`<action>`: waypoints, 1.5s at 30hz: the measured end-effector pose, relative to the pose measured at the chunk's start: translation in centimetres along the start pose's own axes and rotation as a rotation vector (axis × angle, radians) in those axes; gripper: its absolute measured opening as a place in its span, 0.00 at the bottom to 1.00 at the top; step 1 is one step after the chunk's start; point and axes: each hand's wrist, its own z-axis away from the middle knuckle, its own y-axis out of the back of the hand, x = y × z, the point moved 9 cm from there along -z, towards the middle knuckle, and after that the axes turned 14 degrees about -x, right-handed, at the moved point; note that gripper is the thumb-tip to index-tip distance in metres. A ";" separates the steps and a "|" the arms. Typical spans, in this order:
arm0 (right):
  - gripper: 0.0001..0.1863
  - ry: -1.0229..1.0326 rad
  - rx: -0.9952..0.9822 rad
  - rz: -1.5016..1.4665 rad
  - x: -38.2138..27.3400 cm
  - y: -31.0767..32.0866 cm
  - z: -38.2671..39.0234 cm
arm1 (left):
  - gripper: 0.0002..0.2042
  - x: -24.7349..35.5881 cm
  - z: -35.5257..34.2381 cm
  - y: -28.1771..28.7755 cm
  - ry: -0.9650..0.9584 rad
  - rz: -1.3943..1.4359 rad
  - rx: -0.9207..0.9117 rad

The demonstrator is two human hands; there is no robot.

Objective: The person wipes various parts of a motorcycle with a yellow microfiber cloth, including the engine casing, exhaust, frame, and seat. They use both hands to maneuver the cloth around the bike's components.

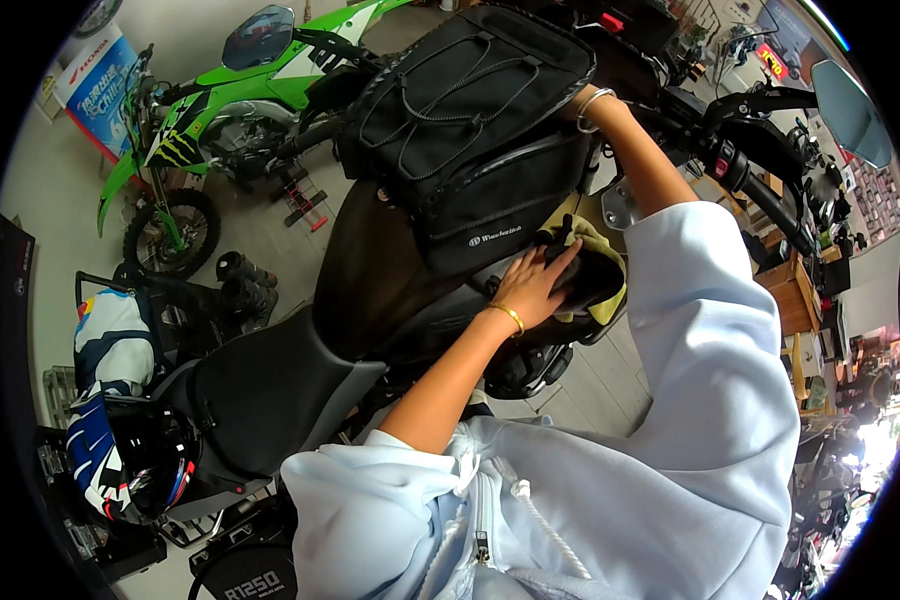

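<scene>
My left hand (530,287), with a gold bracelet at the wrist, lies with stretched fingers on the motorcycle's dark side, below the tank bag. Its fingertips are close to a yellow-green cloth (610,254) tucked around a black part. A black tank bag (470,90) with elastic cord laced over its top sits on the motorcycle's tank (360,270). My right hand (576,104), wearing a silver bangle, reaches to the bag's far right side. The bag hides most of its fingers, so what they touch does not show.
The handlebar grip (770,205) and a mirror (850,113) stick out at right. Behind the seat (260,400), a blue, white and red helmet (120,455) rests at left. A green dirt bike (210,125) and black boots (245,285) stand beyond.
</scene>
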 end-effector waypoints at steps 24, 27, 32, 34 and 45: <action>0.22 -0.014 0.732 -0.545 -4.4 -6.6 20.2 | 0.34 0.2 0.5 0.1 0.006 -0.101 0.098; 0.31 -0.170 0.731 -0.475 -8.1 -12.8 21.2 | 0.30 0.7 1.2 0.6 -0.024 -0.138 0.196; 0.31 -0.366 0.691 -0.452 -10.6 -20.2 21.8 | 0.23 1.4 3.0 1.0 -0.054 -0.188 0.312; 0.30 -0.390 0.727 -0.457 -10.8 -21.3 21.8 | 0.23 1.5 3.5 1.0 -0.059 -0.197 0.323; 0.28 -0.427 0.772 -0.348 -14.6 -22.9 20.2 | 0.20 -0.2 7.1 1.7 -0.039 -0.185 0.324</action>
